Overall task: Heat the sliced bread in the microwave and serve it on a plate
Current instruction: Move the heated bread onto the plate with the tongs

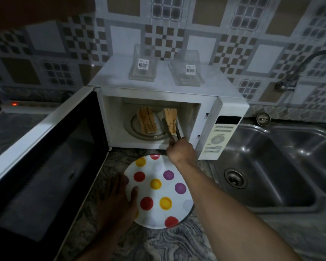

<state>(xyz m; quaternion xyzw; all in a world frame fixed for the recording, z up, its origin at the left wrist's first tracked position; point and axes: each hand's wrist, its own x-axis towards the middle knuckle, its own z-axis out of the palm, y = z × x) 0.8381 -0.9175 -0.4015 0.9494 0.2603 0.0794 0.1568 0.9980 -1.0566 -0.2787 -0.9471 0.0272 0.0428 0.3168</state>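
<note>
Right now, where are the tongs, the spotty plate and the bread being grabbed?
tongs (167, 129): head view, on its left arm.
spotty plate (154, 171): head view, white part between dots.
grabbed bread (170, 114): head view, upper slices.

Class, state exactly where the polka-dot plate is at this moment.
In the head view, the polka-dot plate lies low centre on the counter, just before the open microwave, the left hand touching its left rim.

My right grip (181, 150) holds tongs (170, 131) inside the open microwave (231, 108), their tips around the right-hand bread slices (170, 115). A second stack (146, 119) stands to their left. My left grip (119, 200) rests flat against the spotted plate (156, 217) on the tabletop (177, 242).
</note>
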